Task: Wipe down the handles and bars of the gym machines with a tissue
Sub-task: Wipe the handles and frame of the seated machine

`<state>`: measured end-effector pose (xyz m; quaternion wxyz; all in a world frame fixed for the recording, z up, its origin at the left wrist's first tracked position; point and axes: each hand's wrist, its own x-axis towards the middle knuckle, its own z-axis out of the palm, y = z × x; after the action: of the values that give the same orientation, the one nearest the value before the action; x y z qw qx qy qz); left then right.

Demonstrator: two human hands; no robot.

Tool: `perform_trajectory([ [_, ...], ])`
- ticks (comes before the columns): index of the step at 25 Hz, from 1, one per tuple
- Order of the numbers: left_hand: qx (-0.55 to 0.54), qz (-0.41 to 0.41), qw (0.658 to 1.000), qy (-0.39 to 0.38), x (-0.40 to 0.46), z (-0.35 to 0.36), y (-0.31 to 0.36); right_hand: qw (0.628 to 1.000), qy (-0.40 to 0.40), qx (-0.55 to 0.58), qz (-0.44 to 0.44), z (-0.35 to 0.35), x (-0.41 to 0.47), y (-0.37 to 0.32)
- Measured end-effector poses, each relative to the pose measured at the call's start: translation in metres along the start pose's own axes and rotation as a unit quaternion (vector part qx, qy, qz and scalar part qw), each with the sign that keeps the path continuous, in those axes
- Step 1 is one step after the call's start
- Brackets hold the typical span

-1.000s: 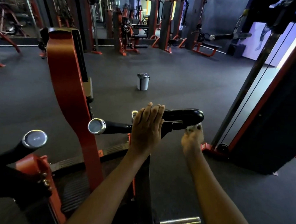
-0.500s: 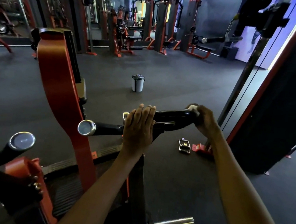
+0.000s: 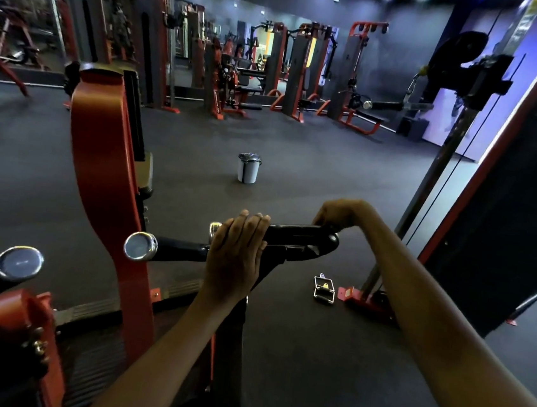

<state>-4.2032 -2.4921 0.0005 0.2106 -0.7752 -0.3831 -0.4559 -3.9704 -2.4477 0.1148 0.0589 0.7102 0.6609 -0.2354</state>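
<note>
A black padded handle point(image 3: 297, 234) sticks out to the right from the orange machine in front of me. My left hand point(image 3: 235, 253) lies over its inner part, fingers fairly straight across the top. My right hand point(image 3: 339, 212) curls over the far side of the handle's rounded outer end, wrist bent. The tissue is hidden under that hand. A lower black bar with a chrome end cap point(image 3: 140, 246) points toward me, left of my left hand.
An orange upright arm point(image 3: 106, 159) rises on the left, with another chrome-capped bar point(image 3: 17, 263) lower left. A cable tower post point(image 3: 426, 203) and dark housing point(image 3: 508, 212) stand on the right. A metal stirrup handle point(image 3: 323, 288) and a small bin point(image 3: 248, 168) sit on the floor.
My right hand has gone from under the handle's outer end, up round the tip, to its far side, and the white tissue is no longer visible. My left hand stays on the handle.
</note>
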Motion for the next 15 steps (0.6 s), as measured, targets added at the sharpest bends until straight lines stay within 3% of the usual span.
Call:
perform_trajectory([
  [2,0.004,-0.001,1.0,0.004,0.001,0.002,0.001,0.994,-0.008,0.102,0.022,-0.008,-0.003,0.008],
  [6,0.003,-0.007,1.0,0.006,0.001,0.005,0.002,0.995,0.091,0.026,-0.004,0.027,0.015,0.018],
  [9,0.003,-0.014,1.0,-0.005,0.002,0.002,0.001,0.987,0.108,0.119,-0.004,0.032,-0.003,0.028],
  [11,0.004,-0.014,1.0,-0.011,0.001,0.001,0.002,0.957,0.113,0.267,-0.009,0.027,-0.028,0.037],
  [13,0.0,-0.02,1.0,-0.017,0.002,0.001,0.004,0.899,0.149,0.409,-0.037,0.034,-0.05,0.039],
  [15,-0.007,-0.033,0.999,-0.022,0.002,-0.002,0.006,0.866,0.224,0.446,-0.03,0.069,-0.049,0.036],
])
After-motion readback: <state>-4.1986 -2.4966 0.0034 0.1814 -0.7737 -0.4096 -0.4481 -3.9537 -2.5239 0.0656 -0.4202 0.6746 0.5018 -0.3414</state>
